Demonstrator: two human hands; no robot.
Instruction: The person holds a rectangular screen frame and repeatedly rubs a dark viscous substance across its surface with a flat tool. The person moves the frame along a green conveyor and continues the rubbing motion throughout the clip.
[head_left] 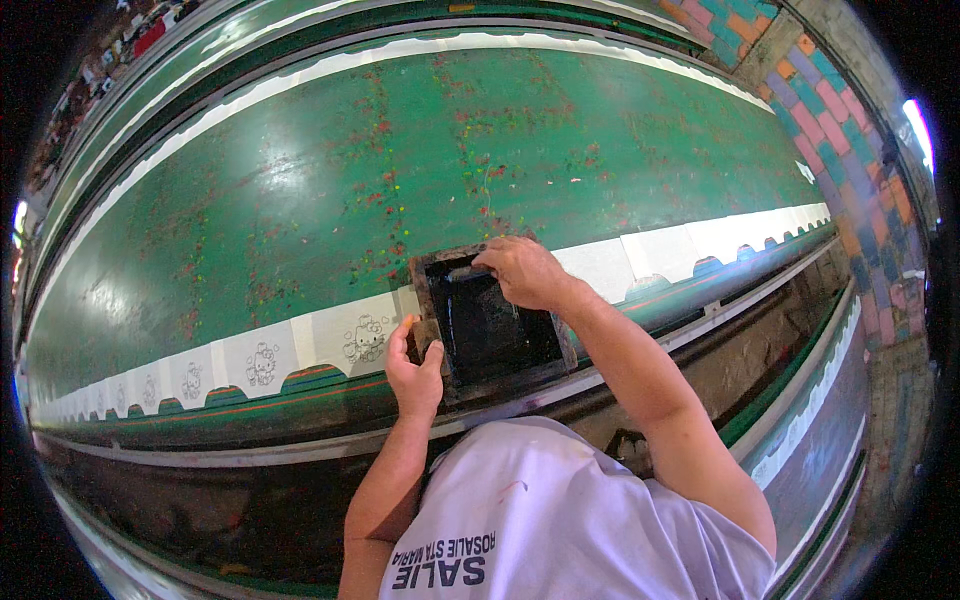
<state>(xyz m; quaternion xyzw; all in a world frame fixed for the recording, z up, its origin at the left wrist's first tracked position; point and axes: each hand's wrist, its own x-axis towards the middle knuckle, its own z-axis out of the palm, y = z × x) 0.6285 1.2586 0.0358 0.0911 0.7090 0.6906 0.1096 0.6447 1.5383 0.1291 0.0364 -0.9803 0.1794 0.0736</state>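
Note:
A dark-rimmed screen printing frame [568,352] lies on the near edge of the long green table, over the row of white cut pieces. Its mesh [500,335] is black with ink. My left hand [415,375] grips the frame's left side, thumb and fingers around the rim. At the far end inside the frame, the closed fingers of my right hand [525,272] hold a squeegee [463,273], mostly hidden under them. Left of the frame, several white pieces carry black line prints of a cartoon figure [366,340]. Blank white pieces [655,257] continue to its right.
The green table [300,200] is speckled with red and yellow paint spots. Another white strip [480,42] runs along its far edge. A metal rail [250,455] borders the near side. Another table [815,400] stands lower right, and a multicoloured brick-patterned floor [835,130] lies at right.

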